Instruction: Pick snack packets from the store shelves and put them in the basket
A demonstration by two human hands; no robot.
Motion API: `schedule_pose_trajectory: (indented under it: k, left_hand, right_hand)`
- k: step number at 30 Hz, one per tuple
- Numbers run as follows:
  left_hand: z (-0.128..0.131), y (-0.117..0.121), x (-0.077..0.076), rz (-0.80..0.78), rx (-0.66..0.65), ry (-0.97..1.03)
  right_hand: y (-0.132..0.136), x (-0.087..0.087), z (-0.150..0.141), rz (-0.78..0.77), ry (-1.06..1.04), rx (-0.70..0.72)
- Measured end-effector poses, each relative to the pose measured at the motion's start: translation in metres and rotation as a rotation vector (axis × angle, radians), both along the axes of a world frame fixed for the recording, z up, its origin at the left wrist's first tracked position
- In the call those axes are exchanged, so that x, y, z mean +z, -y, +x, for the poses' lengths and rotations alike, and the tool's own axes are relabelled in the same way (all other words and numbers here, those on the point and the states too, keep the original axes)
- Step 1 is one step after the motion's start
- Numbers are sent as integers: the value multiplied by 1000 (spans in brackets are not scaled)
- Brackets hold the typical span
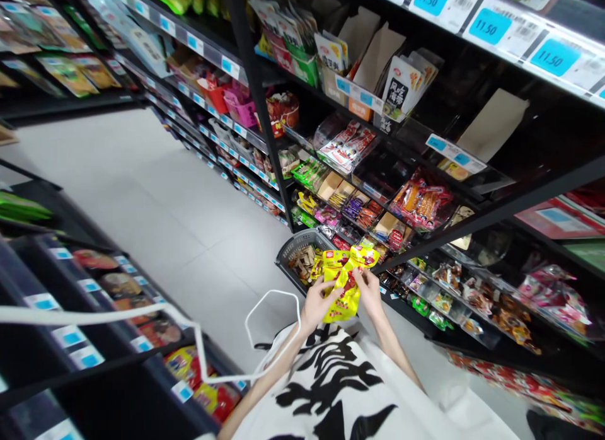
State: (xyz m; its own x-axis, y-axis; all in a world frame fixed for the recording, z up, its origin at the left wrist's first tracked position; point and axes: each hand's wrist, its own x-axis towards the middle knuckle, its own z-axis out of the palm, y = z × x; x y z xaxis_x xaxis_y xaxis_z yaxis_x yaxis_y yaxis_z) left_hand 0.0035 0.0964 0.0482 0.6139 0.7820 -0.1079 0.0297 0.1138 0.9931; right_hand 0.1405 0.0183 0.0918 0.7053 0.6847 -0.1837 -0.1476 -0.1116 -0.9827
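Observation:
I hold a bunch of yellow snack packets [344, 277] in front of my chest, low in the head view. My left hand [317, 303] is closed on their lower left side, and my right hand [369, 291] pinches them from the right. Just beyond the packets a grey shopping basket [293, 246] stands on the floor with more packets inside.
Black shelves [496, 213] full of snack packs with blue price tags [489, 25] run along the right. Another shelf unit [70, 314] stands at the left. A pale tiled aisle [155, 200] runs between them. A white cord [198, 345] hangs near my body.

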Motion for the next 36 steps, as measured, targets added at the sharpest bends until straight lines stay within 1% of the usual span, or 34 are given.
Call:
schedule_pose_trajectory:
  k: [3, 6, 9, 12, 15, 19, 27, 32, 36]
  left_hand:
    - [0, 2, -3, -91, 81, 21]
    - [-2, 3, -2, -140, 111, 29]
    - [-3, 4, 1, -155, 93, 56]
    - [-4, 6, 4, -164, 41, 98]
    - [-4, 8, 8, -187, -4, 114]
    - [-5, 10, 12, -224, -27, 131]
    - [-5, 11, 16, -207, -66, 87]
    - [-5, 9, 22, -243, -59, 87]
    - [-4, 6, 26, -251, -7, 61]
  right_hand:
    - [-2, 8, -4, 64, -129, 1]
    - [-1, 12, -6, 95, -237, 14]
    - [0, 13, -7, 124, -294, -7]
    - [2, 14, -6, 161, -328, -42]
    - [3, 17, -5, 188, -314, -53]
    - [3, 21, -7, 189, -255, -56]
    - [-2, 26, -9, 152, -155, -33]
    - [-2, 25, -9, 176, -135, -10]
    - [-3, 25, -11, 186, -102, 17]
